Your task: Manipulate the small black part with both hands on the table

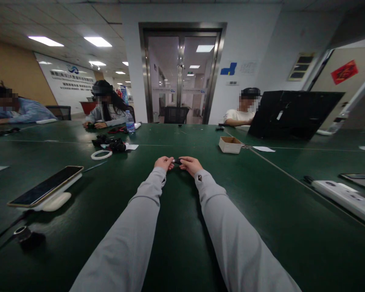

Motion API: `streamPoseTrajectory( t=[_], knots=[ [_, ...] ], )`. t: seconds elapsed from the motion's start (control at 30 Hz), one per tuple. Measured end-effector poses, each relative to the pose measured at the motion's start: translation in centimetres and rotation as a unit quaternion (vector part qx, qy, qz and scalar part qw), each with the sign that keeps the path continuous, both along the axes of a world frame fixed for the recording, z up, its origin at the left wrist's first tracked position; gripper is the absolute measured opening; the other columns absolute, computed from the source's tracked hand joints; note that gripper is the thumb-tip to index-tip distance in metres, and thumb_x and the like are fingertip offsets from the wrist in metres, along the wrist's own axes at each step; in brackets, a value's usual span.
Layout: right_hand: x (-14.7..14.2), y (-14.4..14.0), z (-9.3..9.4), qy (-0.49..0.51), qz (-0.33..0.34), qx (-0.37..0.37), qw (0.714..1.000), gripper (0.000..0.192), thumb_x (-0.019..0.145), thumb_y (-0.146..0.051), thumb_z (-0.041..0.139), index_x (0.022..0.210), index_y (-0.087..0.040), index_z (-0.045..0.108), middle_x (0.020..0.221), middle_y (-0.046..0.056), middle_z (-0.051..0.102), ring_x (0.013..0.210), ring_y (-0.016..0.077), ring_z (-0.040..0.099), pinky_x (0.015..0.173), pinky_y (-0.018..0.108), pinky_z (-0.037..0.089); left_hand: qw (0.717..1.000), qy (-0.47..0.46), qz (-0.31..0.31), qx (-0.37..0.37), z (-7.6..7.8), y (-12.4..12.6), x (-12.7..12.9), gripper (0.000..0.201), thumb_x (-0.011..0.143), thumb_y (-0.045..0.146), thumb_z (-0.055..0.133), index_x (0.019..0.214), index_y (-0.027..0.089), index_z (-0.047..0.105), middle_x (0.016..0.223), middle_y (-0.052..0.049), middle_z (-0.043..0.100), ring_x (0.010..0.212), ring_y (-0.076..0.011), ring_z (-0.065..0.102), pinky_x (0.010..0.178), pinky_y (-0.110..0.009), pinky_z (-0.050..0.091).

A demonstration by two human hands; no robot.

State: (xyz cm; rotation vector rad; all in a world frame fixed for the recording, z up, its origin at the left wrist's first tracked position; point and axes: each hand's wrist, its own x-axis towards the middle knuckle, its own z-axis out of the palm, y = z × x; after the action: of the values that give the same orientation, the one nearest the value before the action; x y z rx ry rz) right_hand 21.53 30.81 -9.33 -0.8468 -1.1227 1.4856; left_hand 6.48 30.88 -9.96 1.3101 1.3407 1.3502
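Straight ahead, above the green table (182,219), a small black piece with a silvery left end (177,161) is held level between both hands. My left hand (164,163) is closed in a pinch on its silvery end. The dark end lies between the fingertips of my right hand (191,164), also closed. Fingers cover part of the piece, and it is too small to tell its exact kind.
On the left are a phone (48,184) on a white stand, a black cylindrical part (27,237), a white ring (101,154) and a water bottle (129,121). To the right stand a small open box (230,145), a large black case (292,113) and a power strip (343,198). Several people sit across.
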Motion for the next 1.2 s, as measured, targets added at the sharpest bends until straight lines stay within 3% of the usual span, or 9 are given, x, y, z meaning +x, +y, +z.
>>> streamPoseTrajectory(
  t=[0.43, 0.67, 0.83, 0.9, 0.97, 1.03, 1.1, 1.2],
  knots=[
    [-0.1, 0.1, 0.0, 0.006, -0.021, -0.01, 1.0, 0.011, 0.075, 0.001, 0.055, 0.079, -0.008, 0.06, 0.057, 0.004, 0.062, 0.043, 0.0085, 0.057, 0.042, 0.015, 0.048, 0.997, -0.048, -0.049, 0.04, 0.3, -0.8, 0.0, 0.018, 0.065, 0.022, 0.066, 0.076, 0.012, 0.056, 0.057, 0.001, 0.056, 0.049, -0.0072, 0.052, 0.044, -0.017, 0.042],
    [-0.1, 0.4, -0.1, 0.003, -0.019, -0.013, 1.0, 0.007, 0.074, -0.003, 0.059, 0.078, -0.008, 0.06, 0.058, 0.005, 0.062, 0.044, 0.009, 0.057, 0.041, 0.016, 0.047, 0.997, -0.014, -0.059, 0.042, 0.5, -1.0, -0.2, 0.022, 0.062, 0.016, 0.068, 0.08, 0.014, 0.057, 0.081, -0.004, 0.061, 0.055, -0.0075, 0.055, 0.046, -0.019, 0.045],
    [-0.2, 0.2, 0.0, -0.004, -0.019, -0.014, 1.0, 0.006, 0.074, -0.004, 0.059, 0.079, -0.008, 0.06, 0.058, 0.005, 0.062, 0.044, 0.0082, 0.057, 0.041, 0.015, 0.047, 0.998, -0.041, -0.038, 0.042, 0.8, -1.0, 0.1, 0.034, 0.062, 0.014, 0.068, 0.092, 0.017, 0.054, 0.092, -0.006, 0.061, 0.06, -0.0086, 0.056, 0.048, -0.019, 0.046],
    [-0.2, 0.1, 0.1, -0.006, -0.023, -0.017, 1.0, 0.007, 0.075, -0.003, 0.057, 0.079, -0.008, 0.06, 0.057, 0.004, 0.062, 0.043, 0.0075, 0.056, 0.04, 0.014, 0.046, 0.998, -0.068, -0.012, 0.015, 1.0, -0.9, 0.3, 0.031, 0.065, 0.018, 0.065, 0.093, 0.016, 0.053, 0.088, -0.006, 0.061, 0.06, -0.0089, 0.057, 0.049, -0.02, 0.047],
    [-0.3, 0.1, 0.1, -0.009, -0.023, -0.021, 0.999, 0.008, 0.076, -0.002, 0.056, 0.079, -0.008, 0.06, 0.056, 0.004, 0.061, 0.042, 0.0074, 0.056, 0.041, 0.014, 0.046, 0.997, -0.075, 0.018, -0.026, 1.1, -0.7, 0.5, 0.019, 0.07, 0.025, 0.061, 0.084, 0.014, 0.054, 0.076, -0.005, 0.061, 0.054, -0.0089, 0.056, 0.048, -0.021, 0.046],
    [-0.2, 0.0, 0.2, -0.012, -0.02, -0.022, 0.999, 0.008, 0.076, -0.002, 0.056, 0.079, -0.008, 0.06, 0.055, 0.003, 0.061, 0.043, 0.0078, 0.056, 0.042, 0.014, 0.047, 0.997, -0.053, 0.027, -0.043, 1.0, -0.6, 0.4, 0.02, 0.072, 0.032, 0.058, 0.072, 0.012, 0.055, 0.062, -0.003, 0.058, 0.047, -0.0089, 0.053, 0.046, -0.022, 0.045],
    [-0.2, 0.0, 0.3, -0.011, -0.018, -0.022, 1.0, 0.008, 0.076, -0.002, 0.056, 0.079, -0.008, 0.06, 0.054, 0.003, 0.061, 0.043, 0.008, 0.057, 0.042, 0.015, 0.047, 1.0, -0.025, 0.007, -0.016, 0.7, -0.6, 0.2, 0.022, 0.069, 0.034, 0.061, 0.067, 0.013, 0.056, 0.055, -0.002, 0.056, 0.046, -0.0093, 0.052, 0.046, -0.022, 0.044],
    [-0.1, 0.0, 0.3, -0.007, -0.016, -0.023, 1.0, 0.008, 0.077, -0.002, 0.055, 0.079, -0.008, 0.059, 0.055, 0.004, 0.061, 0.043, 0.0081, 0.056, 0.042, 0.015, 0.047, 0.997, -0.007, -0.038, 0.066, 0.3, -0.5, -0.3, 0.02, 0.06, 0.029, 0.068, 0.07, 0.014, 0.059, 0.06, -0.001, 0.058, 0.052, -0.0092, 0.053, 0.05, -0.022, 0.045]
  ],
)
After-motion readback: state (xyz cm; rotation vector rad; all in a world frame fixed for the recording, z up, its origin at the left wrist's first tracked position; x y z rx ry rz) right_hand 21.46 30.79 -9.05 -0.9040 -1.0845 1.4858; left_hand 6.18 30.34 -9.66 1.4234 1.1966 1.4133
